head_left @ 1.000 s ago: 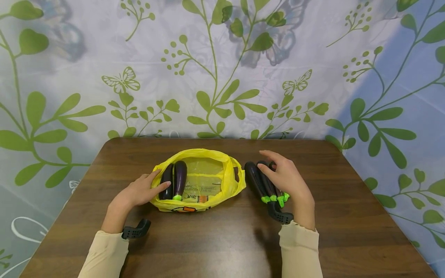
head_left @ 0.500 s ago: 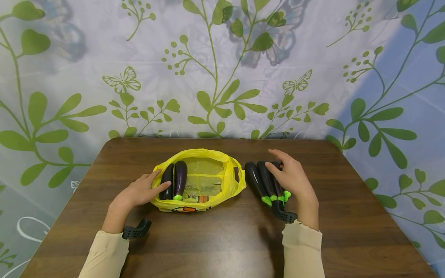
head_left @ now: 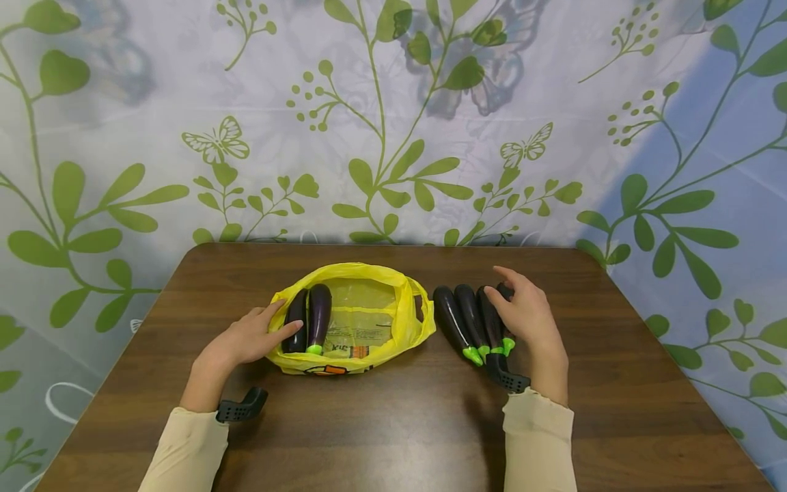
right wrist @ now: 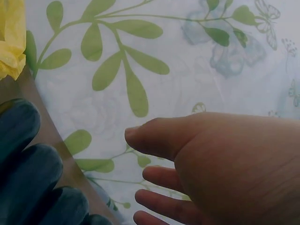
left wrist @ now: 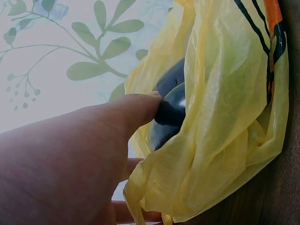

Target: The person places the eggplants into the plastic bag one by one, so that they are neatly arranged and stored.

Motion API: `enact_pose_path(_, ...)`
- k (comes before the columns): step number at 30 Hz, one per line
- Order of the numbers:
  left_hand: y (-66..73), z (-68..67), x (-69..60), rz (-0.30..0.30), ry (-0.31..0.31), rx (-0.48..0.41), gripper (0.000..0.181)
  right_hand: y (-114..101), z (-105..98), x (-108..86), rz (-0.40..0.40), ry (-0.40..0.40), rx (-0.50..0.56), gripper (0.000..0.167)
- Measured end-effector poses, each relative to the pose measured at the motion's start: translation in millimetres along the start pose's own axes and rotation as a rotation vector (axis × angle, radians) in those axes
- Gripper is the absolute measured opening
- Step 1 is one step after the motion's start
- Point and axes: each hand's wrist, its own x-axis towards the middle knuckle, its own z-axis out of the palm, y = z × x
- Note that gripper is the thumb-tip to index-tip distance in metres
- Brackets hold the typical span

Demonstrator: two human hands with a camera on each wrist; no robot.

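Note:
The yellow plastic bag lies with its mouth open, two dark eggplants side by side in its left part. My left hand holds the bag's left rim, fingers outside, the thumb over the left eggplant. Right of the bag, several eggplants lie in a row, green stem ends toward me. My right hand is over the rightmost one and partly hides it. In the right wrist view, the hand has its thumb and fingers apart, holding nothing, above the eggplants.
Both hands and the bag are over a brown wooden table. A patterned cloth with green leaves and butterflies hangs behind its back edge. A black curved mount is at the left wrist, another at the right.
My right hand has moved right along the row, so more of the eggplants shows. My left hand and the bag have stayed in place.

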Motion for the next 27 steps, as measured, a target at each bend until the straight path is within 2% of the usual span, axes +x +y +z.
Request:
enact_pose_path(12, 0.8, -2.1, -0.7, 0.001, -0.006, -0.001, 0.096, 4.9, 3.8, 5.5, 0.11, 0.042, -0.017, 0.055)
enact_pose_path(18, -0.7, -4.2, 1.3, 0.0, -0.014, 0.001, 0.097, 7.8, 8.6, 8.4, 0.182, 0.038, -0.019, 0.055)
enact_pose_path(27, -2.4, -7.3, 5.0, 0.003, -0.021, -0.003, 0.096, 15.0, 14.3, 12.0, 0.246, 0.043, -0.017, 0.055)
